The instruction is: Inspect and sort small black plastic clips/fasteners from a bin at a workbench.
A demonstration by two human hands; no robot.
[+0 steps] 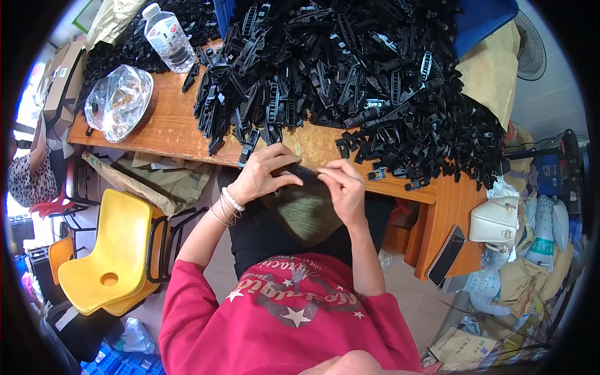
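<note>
Just off the table's near edge, above my lap, my left hand (267,172) is closed around a dark plastic piece (305,171), much of it hidden by the fingers. My right hand (345,186) pinches at the other end of this piece, thumb against forefinger; whether a second small part sits in that pinch I cannot tell. Beyond both hands lies a big heap of black plastic parts (312,69), some ladder-shaped. A smaller pile of short black clips (431,140) is to the right. An olive-green sheet or bag (303,215) covers my lap under the hands.
The wooden table (169,125) carries a clear bottle (169,40) and a plastic-wrapped bowl (122,103) at left. A yellow chair (103,250) stands to my left. On a lower right surface are a phone (447,253) and white handbag (495,219). A blue bin (484,25) is far right.
</note>
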